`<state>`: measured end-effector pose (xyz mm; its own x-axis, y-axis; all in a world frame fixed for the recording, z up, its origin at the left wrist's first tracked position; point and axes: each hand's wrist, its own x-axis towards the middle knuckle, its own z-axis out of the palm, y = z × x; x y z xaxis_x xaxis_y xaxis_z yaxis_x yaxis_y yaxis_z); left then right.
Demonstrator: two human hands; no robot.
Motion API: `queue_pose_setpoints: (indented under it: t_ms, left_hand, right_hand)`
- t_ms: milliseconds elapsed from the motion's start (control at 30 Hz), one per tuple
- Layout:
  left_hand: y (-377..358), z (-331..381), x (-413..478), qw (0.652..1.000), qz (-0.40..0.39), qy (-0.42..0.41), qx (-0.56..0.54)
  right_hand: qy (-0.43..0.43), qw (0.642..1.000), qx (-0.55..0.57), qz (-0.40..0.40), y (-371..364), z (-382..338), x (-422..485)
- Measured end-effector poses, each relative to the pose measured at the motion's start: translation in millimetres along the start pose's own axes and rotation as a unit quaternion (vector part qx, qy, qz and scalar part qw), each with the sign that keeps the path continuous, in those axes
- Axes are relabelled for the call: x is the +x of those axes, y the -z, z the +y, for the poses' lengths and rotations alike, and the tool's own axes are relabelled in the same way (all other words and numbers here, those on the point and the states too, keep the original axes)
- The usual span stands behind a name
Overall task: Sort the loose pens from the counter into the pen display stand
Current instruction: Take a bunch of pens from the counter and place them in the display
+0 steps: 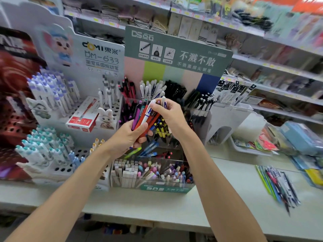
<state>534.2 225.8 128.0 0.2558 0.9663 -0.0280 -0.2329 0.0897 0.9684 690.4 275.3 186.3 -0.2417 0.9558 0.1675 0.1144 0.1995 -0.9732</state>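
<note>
My left hand (128,135) grips a bunch of pens (142,113) in purple, red, orange and white, held up in front of the pen display stand (174,60). My right hand (167,114) pinches the top of a white pen with blue print (148,110) in that bunch and also holds a second white pen (164,102) between its fingers. The stand's tiered clear compartments hold white, black, red and pastel pens. A heap of loose pens (279,186) lies on the white counter (227,198) at the right.
A white stand with purple and teal capped pens (52,95) rises at the left, with a red pen box (82,117) on it. Trays of packaged stationery (258,142) sit at the right. Shelves of goods run behind.
</note>
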Motion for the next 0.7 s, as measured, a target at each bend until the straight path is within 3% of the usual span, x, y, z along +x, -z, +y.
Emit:
queue_pose_setpoints:
  t_ms: [100,200,267,367,600,700]
  left_hand:
    - [4.2,2.1,2.6,1.0,-0.016,0.003,-0.009]
    - [9.4,0.9,4.4,0.999,-0.012,0.025,-0.016]
    - [13.7,-1.2,5.8,0.999,0.021,0.026,-0.016]
    - [22.0,-1.6,10.6,0.996,0.082,0.009,-0.018]
    - [28.3,7.2,23.6,0.993,0.118,-0.016,-0.026]
    - [31.1,7.5,28.2,0.993,0.119,-0.016,-0.02]
  right_hand:
    - [0.009,1.0,-0.009,0.021,-1.5,-2.0,7.5]
    - [0.015,0.981,0.106,0.165,1.2,-12.4,18.9]
    - [0.036,0.956,0.187,0.224,8.4,-22.2,29.3]
    - [0.076,0.939,0.232,0.24,12.8,-35.6,45.0]
    - [0.115,0.941,0.153,0.28,-1.4,-47.4,85.4]
    - [0.126,0.96,0.062,0.244,-12.3,-36.3,89.9]
